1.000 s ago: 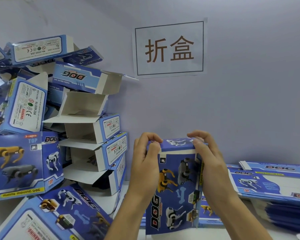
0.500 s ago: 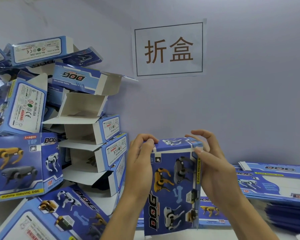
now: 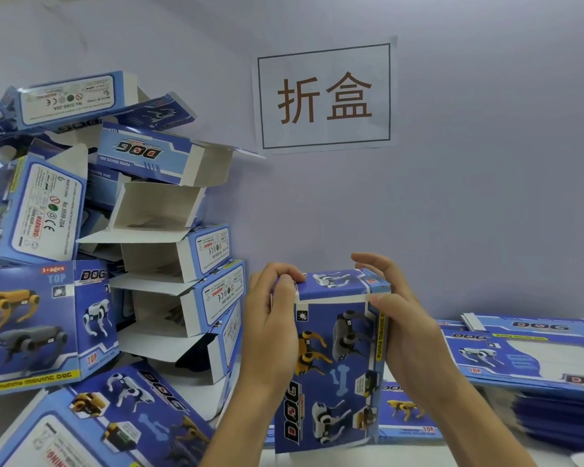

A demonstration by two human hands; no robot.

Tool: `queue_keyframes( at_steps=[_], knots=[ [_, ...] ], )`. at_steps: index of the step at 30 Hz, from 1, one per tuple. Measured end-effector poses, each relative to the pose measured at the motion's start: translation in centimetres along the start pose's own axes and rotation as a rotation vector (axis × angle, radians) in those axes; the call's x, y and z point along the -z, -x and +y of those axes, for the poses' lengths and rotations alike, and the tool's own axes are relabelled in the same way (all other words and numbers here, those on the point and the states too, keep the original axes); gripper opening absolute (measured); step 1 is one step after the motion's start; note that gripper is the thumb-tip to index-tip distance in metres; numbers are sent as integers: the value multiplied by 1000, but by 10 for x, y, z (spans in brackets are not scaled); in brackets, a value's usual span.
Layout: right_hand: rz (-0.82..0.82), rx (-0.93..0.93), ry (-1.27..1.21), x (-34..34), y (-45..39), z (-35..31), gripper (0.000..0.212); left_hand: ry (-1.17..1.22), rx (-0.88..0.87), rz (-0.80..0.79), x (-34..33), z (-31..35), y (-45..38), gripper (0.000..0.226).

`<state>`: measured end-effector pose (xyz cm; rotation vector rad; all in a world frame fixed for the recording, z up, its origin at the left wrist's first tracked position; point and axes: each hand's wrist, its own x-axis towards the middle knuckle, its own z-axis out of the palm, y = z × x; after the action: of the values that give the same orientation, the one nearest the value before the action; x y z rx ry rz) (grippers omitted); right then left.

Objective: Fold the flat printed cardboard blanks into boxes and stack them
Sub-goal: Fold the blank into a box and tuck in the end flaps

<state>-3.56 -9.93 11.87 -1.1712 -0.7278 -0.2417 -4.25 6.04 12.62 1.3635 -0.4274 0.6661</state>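
Tilted a little since a second ago, box [image 3: 334, 358] now leaning leftward at lower centre of the frame, top flap nearly flat. Left hand [image 3: 273, 318] clamped on the upper left corner, fingers curled over the flap edge; right hand [image 3: 398, 318] holding the upper right edge with the thumb against the side panel, fingers arched above the flap, contact there impossible to tell. Standing upright on the white table [image 3: 418, 458], just in front of a flat blank. Judged near the end of closing this one; stacking not yet done. Already folded: a loose, leaning pile of boxes [image 3: 149, 264] filling the left of the frame, several lying with open white insides showing. Left to do: a thick stack of flat blanks [image 3: 533, 358] at lower right. Glossy printed card, blue with yellow, grey and white toy dogs; plain white inside; crisp creases, rectangular panels. Paper sign [image 3: 324, 96] on the pale wall, upper centre.
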Motion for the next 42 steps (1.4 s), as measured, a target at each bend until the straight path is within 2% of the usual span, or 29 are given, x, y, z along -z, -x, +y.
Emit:
queue_keyframes(
  at_steps=[3, 5, 8, 10, 12, 14, 16, 19, 24, 29, 32, 34, 39, 40, 42],
  knots=[
    [5, -25, 36, -2, 2, 0, 44, -181, -131, 32, 3, -2, -2, 26],
    [35, 0, 174, -5, 4, 0, 45, -357, -269, 66, 7, -1, -5, 26],
    [107, 69, 351, -10, 5, 0, 51, -540, -391, 45, 13, 5, -10, 10],
    [139, 117, 442, -11, 4, 1, 58, -628, -407, -32, 12, 13, -8, 11],
    [147, 150, 486, -12, 3, 2, 58, -677, -383, -110, 5, 19, -4, 30],
    [137, 172, 514, -11, 2, 3, 58, -741, -360, -131, -4, 22, 2, 41],
    [125, 190, 573, -11, 2, 4, 61, -799, -333, -117, -10, 23, 6, 42],
    [125, 212, 673, -14, 2, 8, 64, -765, -255, -78, -12, 24, 7, 32],
    [142, 211, 689, -12, 3, 10, 68, -586, -156, -72, -8, 26, 4, 7],
    [146, 212, 761, -9, 3, 10, 71, -654, -197, -99, -7, 26, 5, 11],
    [166, 237, 747, -6, 1, 9, 71, -742, -251, -159, -5, 26, 5, 29],
    [161, 244, 739, -5, 1, 8, 73, -738, -304, -147, -7, 27, 6, 28],
    [58, 38, 725, -7, 6, 9, 110, -594, -393, 38, -4, 25, 3, 22],
    [38, 9, 691, -8, 6, 9, 107, -522, -382, 49, -3, 25, 2, 19],
    [11, 51, 672, -8, 5, 11, 82, -387, -322, 29, -3, 24, 2, 21]
  ],
)
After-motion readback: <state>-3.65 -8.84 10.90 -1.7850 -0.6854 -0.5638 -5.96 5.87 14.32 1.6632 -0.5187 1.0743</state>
